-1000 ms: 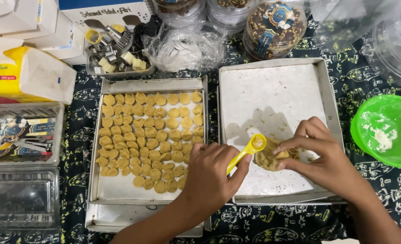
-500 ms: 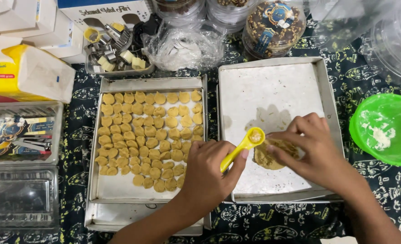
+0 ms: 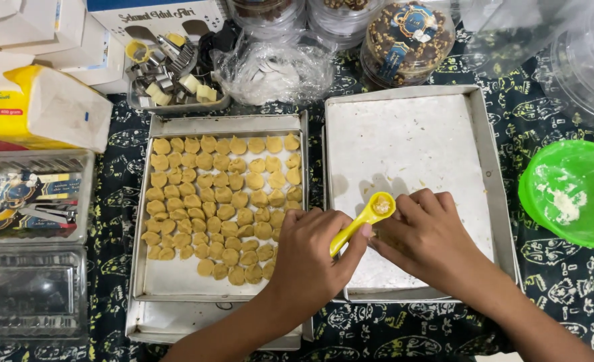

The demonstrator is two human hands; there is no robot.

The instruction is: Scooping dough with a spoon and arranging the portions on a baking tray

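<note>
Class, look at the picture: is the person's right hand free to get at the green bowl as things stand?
Probably yes. The right hand rests over the right tray, and the green bowl sits just past that tray's edge with nothing between them. Whether the hand already holds dough is hidden.

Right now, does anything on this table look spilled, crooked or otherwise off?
Nothing is spilled or damaged. The left metal baking tray sits stacked on another tray, whose edge juts out in front. The rows of small tan dough pieces run ragged toward the front. Pale residue smears the green plastic bowl.
</note>
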